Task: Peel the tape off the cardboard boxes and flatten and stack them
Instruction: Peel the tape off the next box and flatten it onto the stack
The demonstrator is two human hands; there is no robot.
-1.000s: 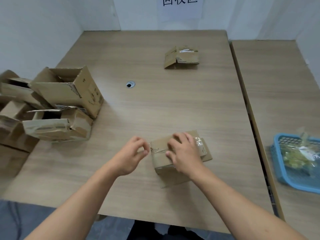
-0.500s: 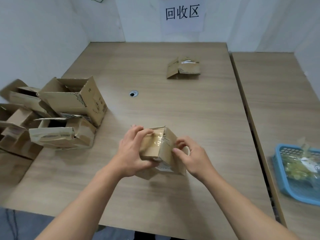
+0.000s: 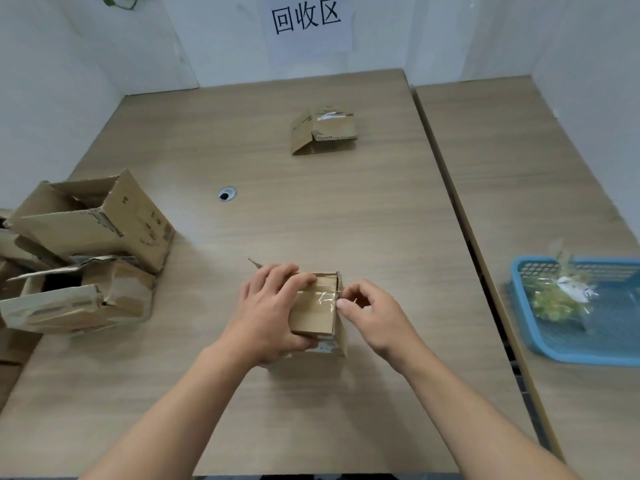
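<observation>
Left hand (image 3: 266, 315) grips the small brown cardboard box (image 3: 317, 311) – right hand (image 3: 372, 315) pinches the clear tape strip (image 3: 323, 297) at its right edge.

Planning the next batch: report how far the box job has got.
Done, it seems: one folded box lies far across the table, and the blue basket holds crumpled clear scraps, likely peeled off. In hand: the left hand grips a small box while the right hand pinches its tape. Left: the open boxes piled at the left, none flattened.
</observation>
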